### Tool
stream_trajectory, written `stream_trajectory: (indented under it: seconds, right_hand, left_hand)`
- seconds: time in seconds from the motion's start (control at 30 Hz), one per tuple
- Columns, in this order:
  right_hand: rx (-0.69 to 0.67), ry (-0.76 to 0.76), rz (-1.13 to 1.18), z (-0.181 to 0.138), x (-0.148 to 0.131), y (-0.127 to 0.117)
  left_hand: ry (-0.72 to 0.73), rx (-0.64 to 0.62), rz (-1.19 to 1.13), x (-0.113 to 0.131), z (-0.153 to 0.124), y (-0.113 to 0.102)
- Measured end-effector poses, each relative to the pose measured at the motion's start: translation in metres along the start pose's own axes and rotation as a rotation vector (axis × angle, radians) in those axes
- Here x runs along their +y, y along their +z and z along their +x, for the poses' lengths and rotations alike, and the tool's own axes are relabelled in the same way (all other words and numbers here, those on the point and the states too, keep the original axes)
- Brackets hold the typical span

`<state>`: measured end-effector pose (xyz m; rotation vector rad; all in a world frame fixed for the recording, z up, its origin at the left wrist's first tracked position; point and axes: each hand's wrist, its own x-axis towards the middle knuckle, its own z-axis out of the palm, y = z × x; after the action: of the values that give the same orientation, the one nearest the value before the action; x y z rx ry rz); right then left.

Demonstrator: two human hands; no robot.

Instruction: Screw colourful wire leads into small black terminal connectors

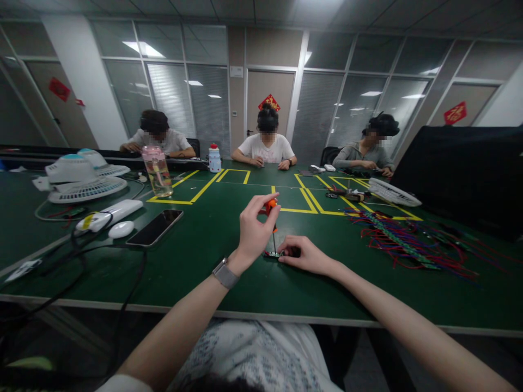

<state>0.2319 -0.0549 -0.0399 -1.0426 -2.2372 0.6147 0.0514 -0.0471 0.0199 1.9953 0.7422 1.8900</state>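
My left hand, with a watch on its wrist, is closed round the orange and black handle of a screwdriver. The screwdriver stands nearly upright, its thin shaft reaching down to a small green circuit board on the table. From the right side, the fingers of my right hand pinch the edge of that board. Where the tip meets the board is too small to make out.
On the green table, a phone, white mouse, cables, a drink bottle and fans lie leftward. Rightward are wired circuit boards and a dark monitor. Three people sit across.
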Motion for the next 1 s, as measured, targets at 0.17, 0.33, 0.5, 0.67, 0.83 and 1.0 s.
stream_trajectory:
  seconds: [0.17,0.33,0.5,0.67,0.83,1.0]
  right_hand:
    - [0.004,0.004,0.000,0.0002,0.0000,-0.0005]
    - [0.002,-0.011,-0.007,0.0005,0.0017,-0.0003]
    - [0.004,-0.020,-0.014,0.0004,0.0018,-0.0003]
    - [0.003,-0.011,-0.003,-0.0002,-0.0001,-0.0009]
    - [0.001,-0.005,-0.003,0.0000,-0.0010,-0.0010]
    - [-0.004,-0.007,-0.018,0.0000,-0.0015,-0.0016]
  left_hand:
    - [0.050,0.028,0.079,0.0048,0.0020,-0.0030]
    - [0.010,-0.029,-0.011,0.0005,0.0008,-0.0033]
    - [-0.081,-0.050,-0.131,-0.0052,-0.0018,0.0009]
    - [-0.002,-0.003,-0.012,0.0012,0.0003,-0.0002]
    - [0.024,-0.022,0.019,0.0042,0.0016,-0.0029]
    - [-0.049,-0.075,-0.127,-0.0010,-0.0008,-0.0008]
